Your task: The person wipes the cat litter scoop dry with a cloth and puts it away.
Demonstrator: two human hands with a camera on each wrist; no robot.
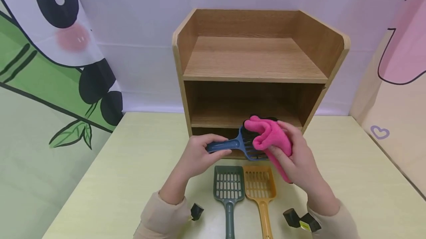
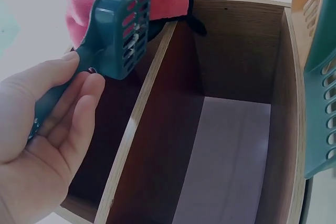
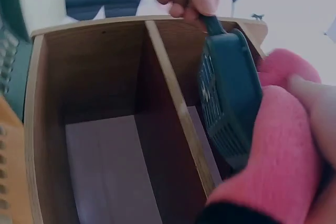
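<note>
**Blue scoop (image 1: pixel 235 143) meets pink cloth (image 1: pixel 273 137)**

At the centre of the head view, the left hand (image 1: pixel 199 157) grips the blue scoop by its handle, the slotted head pointing right. The right hand (image 1: pixel 297 159) holds the bunched pink cloth between thumb and fingers, against the scoop's head. Lower in the frame, a dark green scoop (image 1: pixel 229 199) and an orange scoop (image 1: pixel 261 196) lie side by side on the desk (image 1: pixel 116 194), handles toward the bottom edge. A wooden shelf unit (image 1: pixel 246 57) stands upper centre.

Pale, perhaps wooden table (image 1: pixel 139 157) bears shelf (image 1: pixel 254 57), green scoop (image 1: pixel 229 199), orange scoop (image 1: pixel 261 198).
</note>
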